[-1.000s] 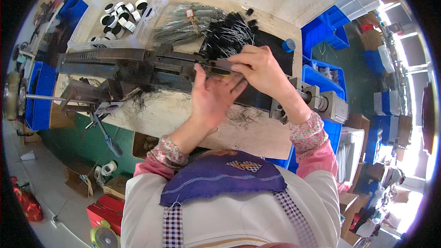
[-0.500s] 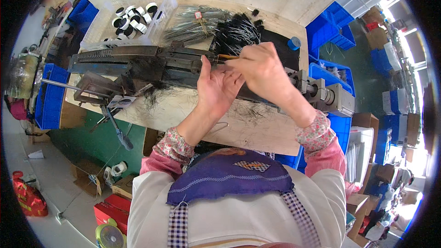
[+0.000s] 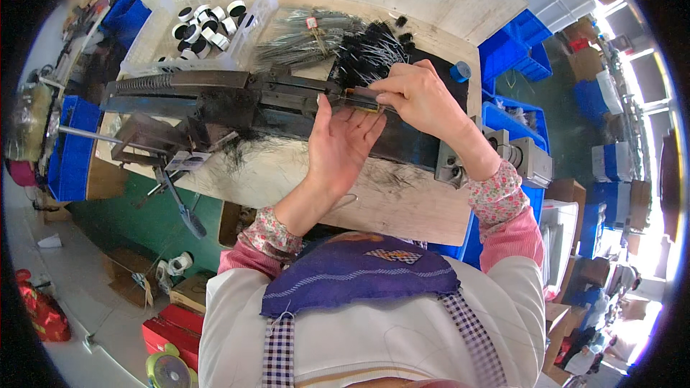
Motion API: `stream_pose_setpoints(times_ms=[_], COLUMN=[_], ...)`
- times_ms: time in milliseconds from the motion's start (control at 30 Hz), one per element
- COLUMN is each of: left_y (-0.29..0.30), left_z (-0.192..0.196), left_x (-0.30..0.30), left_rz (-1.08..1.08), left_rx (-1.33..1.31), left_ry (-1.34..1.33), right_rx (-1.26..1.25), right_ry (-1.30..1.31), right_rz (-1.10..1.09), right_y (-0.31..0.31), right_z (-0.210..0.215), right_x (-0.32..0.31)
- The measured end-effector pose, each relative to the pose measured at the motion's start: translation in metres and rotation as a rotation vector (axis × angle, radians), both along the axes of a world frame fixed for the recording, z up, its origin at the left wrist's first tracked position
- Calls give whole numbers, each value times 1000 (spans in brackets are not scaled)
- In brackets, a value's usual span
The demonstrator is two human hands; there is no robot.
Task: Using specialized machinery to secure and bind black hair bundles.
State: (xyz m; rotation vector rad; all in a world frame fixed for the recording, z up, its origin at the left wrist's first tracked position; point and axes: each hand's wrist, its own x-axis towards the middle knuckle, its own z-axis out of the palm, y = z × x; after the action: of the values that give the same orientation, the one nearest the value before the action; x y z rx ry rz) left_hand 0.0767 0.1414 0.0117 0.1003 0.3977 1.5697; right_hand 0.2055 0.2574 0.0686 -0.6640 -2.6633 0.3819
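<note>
My left hand (image 3: 341, 145) is palm up with its fingers stretched out, resting against the near side of a long dark metal machine (image 3: 287, 93). My right hand (image 3: 424, 97) is closed in a pinch at the right end of the machine's slotted track, just beyond my left fingertips. What its fingers grip there is too small and dark to make out. A yellowish strip (image 3: 365, 106) shows along the track between the hands. Loose black bristles (image 3: 241, 147) cling to the machine's near edge. Behind my right hand lies a pile of black wire-handled brushes (image 3: 370, 47).
Bundled metal wires (image 3: 295, 43) lie behind the machine. A white plastic basket (image 3: 259, 18) holds several black-and-white rolls (image 3: 201, 32). A blue round cap (image 3: 461, 71) sits at the right. A metal chuck unit (image 3: 530, 160) stands by my right forearm. A lever (image 3: 188, 217) hangs past the table's left front.
My right hand has moved from a blurred fist above my left fingers to a pinch slightly further right along the track. My left hand stays nearly in place, fingers still stretched.
</note>
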Motion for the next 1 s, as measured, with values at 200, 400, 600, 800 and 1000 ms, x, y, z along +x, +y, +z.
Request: stream_pose_setpoints(times_ms=[200,400,600,800,1000], left_y=[-1,-4,-4,-3,-5], left_z=[-3,5,15,10,-5], left_x=[0,0,-5,-10,2], left_rz=[-11,42,12,-50,8], left_rx=[-21,26,-4,-76,-151], left_ry=[-42,-26,4,50,274], right_rx=[132,-99,92,391,-4], right_ry=[101,244,-180,-173,-147], right_rz=[85,-185,-133,-46,-123], right_y=[-23,-29,-49,-50,-87], right_z=[4,24,5,-1,-26], right_x=[-6,-1,-5,-8,38])
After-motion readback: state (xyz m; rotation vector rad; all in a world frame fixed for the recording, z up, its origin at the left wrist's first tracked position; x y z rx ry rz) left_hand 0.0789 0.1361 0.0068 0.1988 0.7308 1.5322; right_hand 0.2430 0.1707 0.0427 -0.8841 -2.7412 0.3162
